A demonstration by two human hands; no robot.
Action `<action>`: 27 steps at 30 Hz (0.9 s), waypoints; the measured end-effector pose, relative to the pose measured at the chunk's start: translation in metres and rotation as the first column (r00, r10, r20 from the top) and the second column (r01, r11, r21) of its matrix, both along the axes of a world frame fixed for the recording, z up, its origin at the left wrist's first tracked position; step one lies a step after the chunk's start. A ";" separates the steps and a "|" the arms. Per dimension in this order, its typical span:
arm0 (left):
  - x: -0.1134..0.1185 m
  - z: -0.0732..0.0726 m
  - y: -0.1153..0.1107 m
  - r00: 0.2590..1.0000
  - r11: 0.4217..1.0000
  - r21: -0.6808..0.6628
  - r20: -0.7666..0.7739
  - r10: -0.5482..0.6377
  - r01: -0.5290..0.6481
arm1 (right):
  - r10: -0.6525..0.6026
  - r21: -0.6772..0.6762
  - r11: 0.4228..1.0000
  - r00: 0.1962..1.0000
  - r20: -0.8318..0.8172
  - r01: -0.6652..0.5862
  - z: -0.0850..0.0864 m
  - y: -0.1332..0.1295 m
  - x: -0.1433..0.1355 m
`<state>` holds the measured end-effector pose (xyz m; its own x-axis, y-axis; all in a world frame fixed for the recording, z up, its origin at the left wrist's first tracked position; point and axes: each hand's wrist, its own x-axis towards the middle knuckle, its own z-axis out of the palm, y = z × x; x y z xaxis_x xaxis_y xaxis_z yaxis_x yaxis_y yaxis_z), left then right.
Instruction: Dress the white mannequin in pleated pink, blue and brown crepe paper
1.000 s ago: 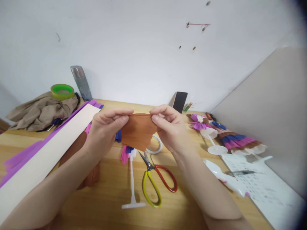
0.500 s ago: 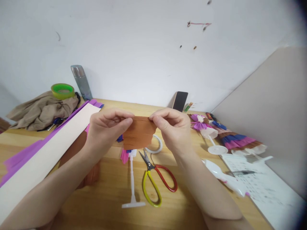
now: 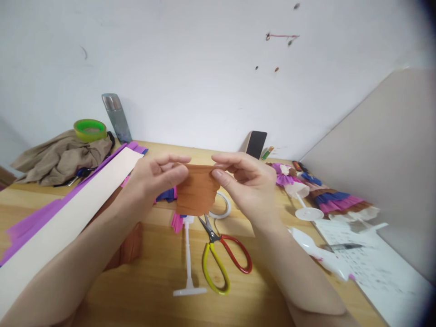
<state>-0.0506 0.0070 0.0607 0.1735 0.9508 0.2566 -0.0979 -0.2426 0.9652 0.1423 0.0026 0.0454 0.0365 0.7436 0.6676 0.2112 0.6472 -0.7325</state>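
Observation:
A piece of brown crepe paper [image 3: 197, 190] hangs between my hands above the table, its lower edge uneven. My left hand [image 3: 160, 175] pinches its upper left corner between thumb and fingers. At the upper right corner, my right hand [image 3: 247, 181] holds the paper, thumb in front and index finger lifted slightly. Below lie scissors [image 3: 213, 236] with one yellow and one red handle, blades partly under the paper's edge. A white plastic stand [image 3: 188, 259] lies beside them, its top hidden near pink and blue paper. Behind the paper is a roll of white tape [image 3: 225, 206].
At left lie a long cream strip [image 3: 85, 209], purple crepe paper [image 3: 37, 222], a cloth [image 3: 64, 156] and a green tape roll [image 3: 90, 130]. A bottle [image 3: 116, 118] and phone [image 3: 256, 144] stand by the wall. A glue gun [image 3: 318, 252] and layered paper skirt [image 3: 340, 200] are at right.
The fingers of both hands have loosened and lifted a little along the paper's top edge. The brown paper stays in nearly the same place, and the things on the table have not moved.

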 end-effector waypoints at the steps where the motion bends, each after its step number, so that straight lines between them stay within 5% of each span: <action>1: 0.001 0.000 -0.001 1.000 1.000 -0.029 -0.004 -0.001 0.001 | -0.003 0.007 1.000 1.000 0.009 0.003 0.000 -0.001 0.000; 9: 0.002 -0.005 -0.002 0.998 0.996 0.067 0.012 0.059 -0.060 | 0.186 -0.168 0.963 0.972 -0.147 -0.209 0.008 0.002 0.002; 17: 0.005 0.001 -0.007 0.983 0.978 0.146 -0.091 0.161 -0.146 | 0.053 -0.231 0.967 0.974 -0.219 -0.104 0.008 0.003 0.002; 24: 0.005 0.006 -0.017 0.966 0.959 0.183 -0.103 0.239 -0.217 | 0.093 -0.321 0.925 0.939 -0.332 -0.205 0.008 -0.003 -0.002; 27: 0.004 0.008 -0.024 0.970 0.971 0.102 -0.091 0.227 -0.218 | 0.118 -0.336 0.908 0.923 -0.366 -0.249 0.010 -0.009 -0.004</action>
